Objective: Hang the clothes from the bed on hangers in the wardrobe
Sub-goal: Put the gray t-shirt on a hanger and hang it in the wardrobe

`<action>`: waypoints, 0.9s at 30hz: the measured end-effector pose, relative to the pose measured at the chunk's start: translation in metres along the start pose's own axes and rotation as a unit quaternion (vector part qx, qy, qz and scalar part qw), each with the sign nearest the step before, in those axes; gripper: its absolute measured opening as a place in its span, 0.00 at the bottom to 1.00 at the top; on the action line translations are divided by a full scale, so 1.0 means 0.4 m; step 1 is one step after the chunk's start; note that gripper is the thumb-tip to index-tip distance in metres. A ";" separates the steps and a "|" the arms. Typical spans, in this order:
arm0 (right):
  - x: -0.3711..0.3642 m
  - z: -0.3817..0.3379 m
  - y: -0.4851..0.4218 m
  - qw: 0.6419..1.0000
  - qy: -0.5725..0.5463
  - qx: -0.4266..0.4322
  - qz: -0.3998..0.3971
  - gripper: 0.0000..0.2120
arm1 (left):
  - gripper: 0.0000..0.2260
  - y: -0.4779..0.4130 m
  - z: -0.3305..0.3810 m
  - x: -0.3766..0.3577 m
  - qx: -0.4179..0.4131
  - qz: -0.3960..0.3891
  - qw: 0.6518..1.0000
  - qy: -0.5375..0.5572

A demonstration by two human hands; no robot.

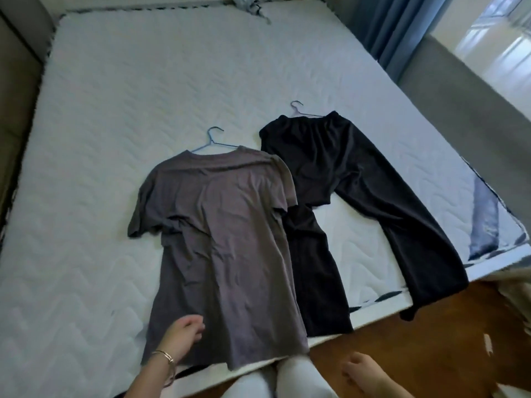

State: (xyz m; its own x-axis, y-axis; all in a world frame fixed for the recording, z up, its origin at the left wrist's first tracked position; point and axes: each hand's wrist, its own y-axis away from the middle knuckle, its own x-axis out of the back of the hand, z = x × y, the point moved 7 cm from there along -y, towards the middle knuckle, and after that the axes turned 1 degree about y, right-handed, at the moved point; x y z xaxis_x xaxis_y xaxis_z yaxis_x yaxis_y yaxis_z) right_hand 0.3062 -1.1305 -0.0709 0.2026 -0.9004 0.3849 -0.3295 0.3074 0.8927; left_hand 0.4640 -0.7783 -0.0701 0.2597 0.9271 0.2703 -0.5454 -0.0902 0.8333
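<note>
A grey T-shirt (224, 248) lies flat on the white mattress (115, 110), with a blue wire hanger (214, 139) poking out of its neck. To its right lie black trousers (344, 202) with a second wire hanger (300, 109) at the waistband; one leg hangs over the mattress corner. My left hand (184, 337), with a bracelet on its wrist, hovers over the shirt's lower hem, fingers loosely curled and holding nothing. My right hand (362, 372) is low over the floor beside the bed, fingers relaxed and empty.
A grey padded bed frame (17, 81) runs along the left and far right sides. Blue curtains (396, 27) hang at the back right beside a bright window. Wooden floor (416, 340) lies at the lower right. A crumpled bluish cloth (247, 4) sits at the mattress head.
</note>
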 end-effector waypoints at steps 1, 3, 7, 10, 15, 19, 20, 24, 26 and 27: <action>0.016 -0.048 -0.023 1.000 0.019 0.005 -0.005 0.11 | 0.07 -0.024 0.046 0.000 -0.015 0.006 1.000 0.001; 0.043 -0.155 -0.085 0.998 0.051 0.024 -0.010 0.14 | 0.08 -0.087 0.133 0.006 -0.052 0.015 0.999 -0.003; 0.084 -0.433 -0.187 0.994 0.080 0.073 -0.014 0.11 | 0.09 -0.233 0.286 0.013 -0.094 0.034 0.993 -0.056; 0.109 -0.670 -0.295 0.983 0.102 0.153 0.005 0.12 | 0.13 -0.373 0.406 0.007 -0.116 0.052 0.987 -0.101; 0.144 -1.022 -0.468 0.954 0.111 0.265 0.088 0.10 | 0.20 -0.628 0.552 -0.031 -0.177 0.095 0.957 -0.209; 0.152 -1.244 -0.581 0.921 0.133 0.340 0.138 0.14 | 0.25 -0.785 0.599 -0.061 -0.205 0.175 0.897 -0.350; 0.153 -1.289 -0.612 0.913 0.143 0.352 0.147 0.16 | 0.25 -0.819 0.585 -0.070 -0.195 0.181 0.888 -0.374; 0.148 -1.426 -0.730 0.875 0.220 0.384 0.196 0.21 | 0.25 -0.872 0.534 -0.089 -0.230 0.253 0.840 -0.422; 0.150 -1.479 -0.793 0.870 0.244 0.375 0.208 0.24 | 0.25 -0.886 0.516 -0.090 -0.244 0.274 0.825 -0.431; 0.150 -1.502 -0.820 0.870 0.258 0.364 0.209 0.25 | 0.25 -0.889 0.514 -0.091 -0.253 0.288 0.816 -0.432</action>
State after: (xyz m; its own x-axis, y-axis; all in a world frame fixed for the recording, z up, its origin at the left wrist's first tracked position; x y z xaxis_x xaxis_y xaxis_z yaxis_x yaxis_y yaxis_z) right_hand 0.9805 -1.1006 -0.1998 0.2500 -0.4414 0.8618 -0.9329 0.1286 0.3365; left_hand 0.8122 -0.8547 -0.2771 0.1902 0.1615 0.9684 -0.9779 -0.0563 0.2014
